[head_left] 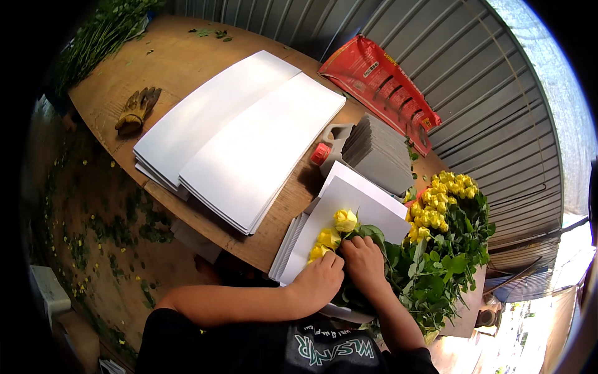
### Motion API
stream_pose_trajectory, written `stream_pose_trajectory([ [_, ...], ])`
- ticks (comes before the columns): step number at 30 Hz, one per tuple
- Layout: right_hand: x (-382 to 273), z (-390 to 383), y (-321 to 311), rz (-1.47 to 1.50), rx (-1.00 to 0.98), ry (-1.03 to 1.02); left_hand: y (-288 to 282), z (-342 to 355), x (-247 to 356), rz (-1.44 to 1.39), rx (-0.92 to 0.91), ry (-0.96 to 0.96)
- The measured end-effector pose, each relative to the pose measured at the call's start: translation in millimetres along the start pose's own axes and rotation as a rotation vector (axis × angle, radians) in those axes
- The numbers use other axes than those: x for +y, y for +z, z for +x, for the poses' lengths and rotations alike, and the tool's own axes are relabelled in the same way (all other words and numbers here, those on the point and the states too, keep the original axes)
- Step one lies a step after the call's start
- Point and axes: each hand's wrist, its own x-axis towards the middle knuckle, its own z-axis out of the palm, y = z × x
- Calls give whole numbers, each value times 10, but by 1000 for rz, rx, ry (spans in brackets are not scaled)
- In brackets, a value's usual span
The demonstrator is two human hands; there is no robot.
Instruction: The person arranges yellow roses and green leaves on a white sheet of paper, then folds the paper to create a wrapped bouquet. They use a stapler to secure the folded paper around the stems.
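Roses [328, 238] are lying on white paper [381, 215] at the near side of the table [187, 50]. Farther off, a jug [334, 151] and a grey stack [379, 154] are standing; white sheets [265, 146] are lying left, a rose heap [443, 243] crowding right. The left hand [319, 280] is curling at the nearest bloom; the right hand [365, 260] is resting on leaves [374, 232]. Whether either is gripping, I cannot tell.
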Motion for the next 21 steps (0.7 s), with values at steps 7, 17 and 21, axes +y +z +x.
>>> stream_pose_trajectory([
  [7,-20,-46,-2,44,42,18,-27,55,-196,-244,110,15],
  [17,133,164,-135,148,60,209,-72,134,-176,-168,1,54],
  [21,105,151,-22,111,268,165,-73,131,-205,-172,-25,54],
])
